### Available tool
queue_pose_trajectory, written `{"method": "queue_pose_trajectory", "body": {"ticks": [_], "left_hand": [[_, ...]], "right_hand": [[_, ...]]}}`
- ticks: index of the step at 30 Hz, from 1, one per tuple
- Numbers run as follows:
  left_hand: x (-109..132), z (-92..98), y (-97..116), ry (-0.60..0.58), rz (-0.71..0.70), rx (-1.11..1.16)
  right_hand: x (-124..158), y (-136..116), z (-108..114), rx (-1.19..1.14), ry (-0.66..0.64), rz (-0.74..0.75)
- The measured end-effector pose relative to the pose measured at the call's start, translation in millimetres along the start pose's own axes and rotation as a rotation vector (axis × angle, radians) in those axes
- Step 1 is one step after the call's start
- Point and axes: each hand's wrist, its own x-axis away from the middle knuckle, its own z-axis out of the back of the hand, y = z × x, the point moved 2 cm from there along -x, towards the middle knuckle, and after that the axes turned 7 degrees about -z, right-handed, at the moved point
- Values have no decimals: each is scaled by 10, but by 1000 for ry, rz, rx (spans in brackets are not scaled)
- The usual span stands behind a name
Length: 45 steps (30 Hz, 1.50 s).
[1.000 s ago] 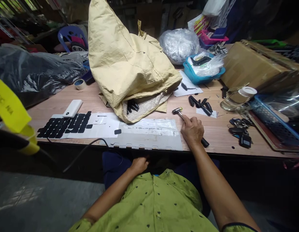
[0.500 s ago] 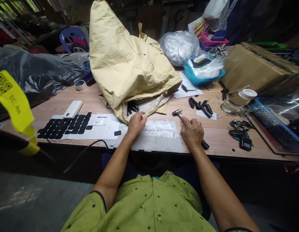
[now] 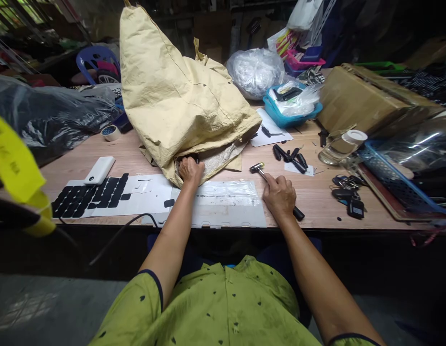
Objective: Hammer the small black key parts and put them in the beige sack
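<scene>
My left hand (image 3: 191, 170) is in the mouth of a large tan sack (image 3: 186, 96) that slumps on the bench. Its fingers are curled over dark pieces at the opening; what they hold, if anything, is hidden. My right hand (image 3: 279, 196) is wrapped around the handle of a small hammer (image 3: 257, 167), resting on the bench with its metal head pointing away from me. Between my hands lies a pale flat board (image 3: 230, 218) with a clear plastic strip over it.
Left on the bench are black rounded pads (image 3: 75, 197) on white paper, a white power bank (image 3: 99, 170) and a tape roll (image 3: 110, 133). To the right are several black parts (image 3: 295, 157), a clear bottle (image 3: 341, 146), keys (image 3: 348, 194), a blue basket (image 3: 406, 178) and a cardboard box (image 3: 359, 98).
My left hand has moved forward and left, from the front edge of the sack's mouth into it. My right hand still grips the hammer. The view has shifted slightly to the right.
</scene>
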Motion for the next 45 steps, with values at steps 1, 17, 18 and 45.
{"method": "queue_pose_trajectory", "body": {"ticks": [1,17,18,45], "left_hand": [[21,-5,-2,-23,-43,-14],[697,-152,36,-205,-821,367],[720,-192,46,-231,-815,378],[678,-389,82,-315,-620,494]], "right_hand": [[-1,-5,3,-5,-3,-4],[-22,11,-4,-65,0,-15],[-22,9,-3,-65,-1,-14],[554,-410,448,-772,-249,129]]}}
